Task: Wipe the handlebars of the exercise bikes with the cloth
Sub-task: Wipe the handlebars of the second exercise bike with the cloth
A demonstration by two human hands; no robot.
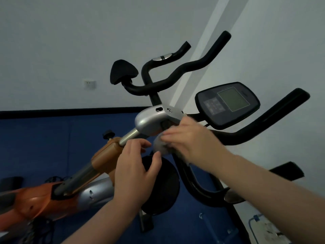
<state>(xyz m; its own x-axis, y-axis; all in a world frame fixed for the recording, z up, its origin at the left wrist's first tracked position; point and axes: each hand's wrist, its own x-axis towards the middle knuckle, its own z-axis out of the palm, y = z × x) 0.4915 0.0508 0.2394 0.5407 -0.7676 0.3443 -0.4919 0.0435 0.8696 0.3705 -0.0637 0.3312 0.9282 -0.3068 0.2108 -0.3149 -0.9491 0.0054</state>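
Black handlebars of the near exercise bike curve from the centre out to the right, below its console. My right hand is closed on a small grey cloth, pressed where the bar meets the silver stem housing. My left hand hovers just left of the cloth with fingers apart, its fingertips near or touching the cloth's edge. A second set of black handlebars stands behind, near the wall. The view is blurred around the hands.
An orange and silver bike frame runs to the lower left over blue floor mats. A black round pad sits under my hands. The white wall is close behind. A wire rack is at the bottom right.
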